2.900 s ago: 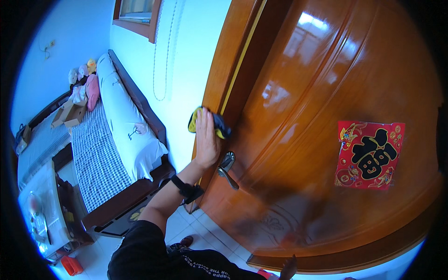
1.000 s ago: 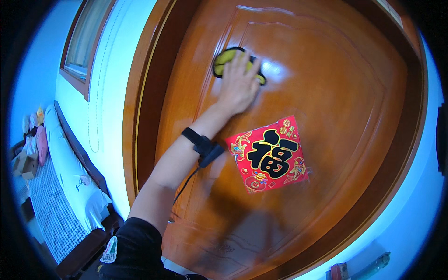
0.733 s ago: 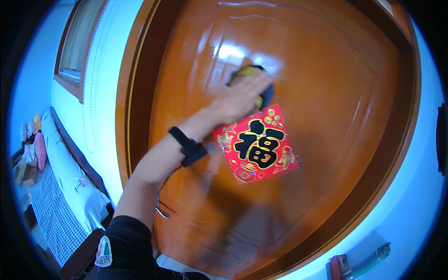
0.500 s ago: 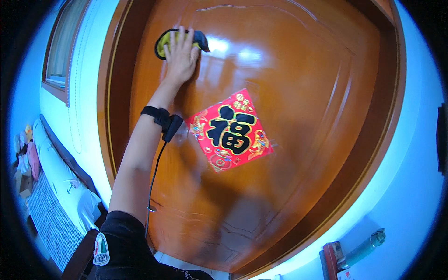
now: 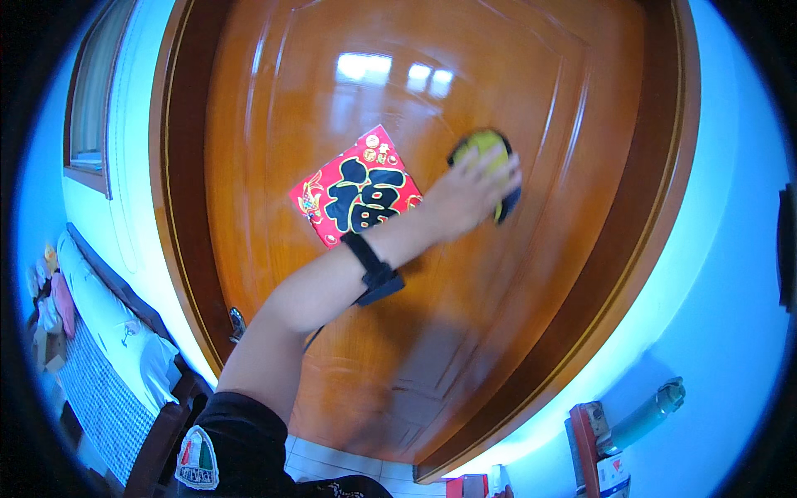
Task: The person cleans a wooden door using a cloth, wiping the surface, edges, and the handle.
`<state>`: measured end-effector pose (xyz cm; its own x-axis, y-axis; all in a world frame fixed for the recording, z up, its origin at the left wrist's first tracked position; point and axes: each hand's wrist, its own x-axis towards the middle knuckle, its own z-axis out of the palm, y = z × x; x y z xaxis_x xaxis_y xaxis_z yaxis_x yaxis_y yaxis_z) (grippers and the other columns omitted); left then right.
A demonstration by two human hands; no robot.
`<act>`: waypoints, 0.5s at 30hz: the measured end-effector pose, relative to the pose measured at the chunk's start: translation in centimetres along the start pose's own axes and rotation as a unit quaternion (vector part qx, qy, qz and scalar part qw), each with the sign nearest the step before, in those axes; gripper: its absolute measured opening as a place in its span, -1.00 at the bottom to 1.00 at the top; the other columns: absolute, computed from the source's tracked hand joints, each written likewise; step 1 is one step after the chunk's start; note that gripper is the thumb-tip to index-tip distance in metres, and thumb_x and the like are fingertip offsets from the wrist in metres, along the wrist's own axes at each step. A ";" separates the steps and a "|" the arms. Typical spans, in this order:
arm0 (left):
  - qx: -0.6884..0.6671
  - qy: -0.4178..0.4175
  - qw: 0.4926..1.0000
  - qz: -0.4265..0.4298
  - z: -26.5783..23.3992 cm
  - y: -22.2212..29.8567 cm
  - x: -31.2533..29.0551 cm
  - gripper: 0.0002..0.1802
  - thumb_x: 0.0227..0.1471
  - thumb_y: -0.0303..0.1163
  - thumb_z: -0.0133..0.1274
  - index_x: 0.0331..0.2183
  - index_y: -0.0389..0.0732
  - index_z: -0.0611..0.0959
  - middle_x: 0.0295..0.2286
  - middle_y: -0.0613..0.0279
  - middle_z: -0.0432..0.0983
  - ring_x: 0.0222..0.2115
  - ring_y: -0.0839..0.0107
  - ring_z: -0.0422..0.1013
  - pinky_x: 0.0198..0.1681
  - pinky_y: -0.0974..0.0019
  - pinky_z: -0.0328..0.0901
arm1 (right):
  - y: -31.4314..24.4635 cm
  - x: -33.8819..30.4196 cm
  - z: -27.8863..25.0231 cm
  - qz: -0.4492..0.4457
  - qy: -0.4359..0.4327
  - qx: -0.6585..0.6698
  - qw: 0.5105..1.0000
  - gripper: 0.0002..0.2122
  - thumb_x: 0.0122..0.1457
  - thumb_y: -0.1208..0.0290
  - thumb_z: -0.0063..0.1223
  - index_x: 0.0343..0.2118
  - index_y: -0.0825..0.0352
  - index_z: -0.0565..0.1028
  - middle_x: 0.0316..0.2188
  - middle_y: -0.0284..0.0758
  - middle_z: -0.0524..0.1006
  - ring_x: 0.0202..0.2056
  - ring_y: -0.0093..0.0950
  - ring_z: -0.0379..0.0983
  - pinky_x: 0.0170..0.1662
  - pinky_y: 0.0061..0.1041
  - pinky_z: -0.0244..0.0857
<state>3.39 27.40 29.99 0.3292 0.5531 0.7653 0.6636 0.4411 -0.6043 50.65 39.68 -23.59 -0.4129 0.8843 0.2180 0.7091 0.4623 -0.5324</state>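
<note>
My left hand [image 5: 469,195] presses a yellow cloth with dark edging [image 5: 486,145] flat against a glossy brown wooden door [image 5: 515,299]. Its fingers curve over the cloth, slightly smeared by motion. Left of that hand, a red diamond-shaped paper decoration [image 5: 320,187] with a large black character and gold patterns sticks to the door. My forearm crosses in front of its lower right part. Around my wrist sits a black strap with a small black device [image 5: 378,278]. My right hand is out of view.
A metal door handle [image 5: 237,324] sits by the door's left edge. Left of the door frame [image 5: 170,166] are a window [image 5: 93,108] and a bed with a white pillow [image 5: 112,324]. A green bottle [image 5: 647,415] stands at lower right beside a red-brown object [image 5: 588,436].
My left hand and the cloth have swept from the door's upper left, across and down to the right of the red decoration. The view has shifted slightly.
</note>
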 end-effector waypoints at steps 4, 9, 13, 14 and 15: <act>-0.087 -0.085 0.989 0.089 -0.2 1.1 -3.3 -0.34 -0.08 -0.39 -0.05 0.12 -0.13 0.23 0.16 0.15 0.04 0.19 0.18 -0.04 0.19 0.09 -0.05 | -0.3 0.6 0.1 0.003 -0.054 -0.025 0.998 -0.67 0.17 0.30 -0.15 0.02 0.09 0.37 -0.51 -0.08 0.52 -0.51 -0.07 0.45 -0.47 -0.14 0.28; -0.060 -0.073 0.992 -0.084 -3.2 -5.1 3.2 -0.33 -0.06 -0.39 -0.07 0.14 -0.05 0.21 0.17 0.12 0.01 0.20 0.14 -0.06 0.21 0.07 -0.09 | 2.8 -0.7 -0.1 0.000 -0.023 -0.006 1.000 -0.62 0.11 0.38 -0.11 0.05 0.08 0.34 -0.48 -0.11 0.54 -0.51 -0.09 0.45 -0.45 -0.16 0.30; 0.089 0.095 0.982 -0.137 -3.0 -15.0 4.3 -0.38 0.07 -0.22 -0.13 0.17 0.14 0.14 0.19 0.08 -0.09 0.22 0.06 -0.17 0.21 -0.07 -0.18 | 4.0 -2.2 -0.5 0.027 -0.020 -0.020 0.999 -0.60 0.10 0.38 -0.10 0.06 0.09 0.33 -0.46 -0.13 0.54 -0.49 -0.11 0.46 -0.43 -0.16 0.32; 0.134 0.129 0.970 -0.157 -2.8 -16.0 4.9 -0.40 0.10 -0.16 -0.16 0.18 0.19 0.13 0.20 0.04 -0.12 0.22 0.03 -0.19 0.20 -0.11 -0.19 | 4.1 -2.8 -0.9 0.045 -0.017 -0.028 0.998 -0.60 0.10 0.37 -0.10 0.06 0.10 0.33 -0.46 -0.14 0.54 -0.48 -0.11 0.47 -0.42 -0.16 0.32; 0.133 0.107 0.963 -0.206 -3.8 -15.1 5.9 -0.39 0.09 -0.21 -0.15 0.17 0.03 0.14 0.17 -0.13 -0.12 0.19 -0.11 -0.19 0.19 -0.11 -0.20 | 4.2 -3.3 -1.6 0.073 -0.040 -0.043 0.996 -0.61 0.11 0.33 -0.11 0.05 0.14 0.33 -0.44 -0.14 0.54 -0.46 -0.11 0.47 -0.39 -0.15 0.32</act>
<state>-2.14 21.28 44.50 0.2253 0.1459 0.9633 0.5813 0.7733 -0.2531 55.93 38.84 -25.24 -0.3433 0.9361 0.0765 0.8093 0.3361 -0.4818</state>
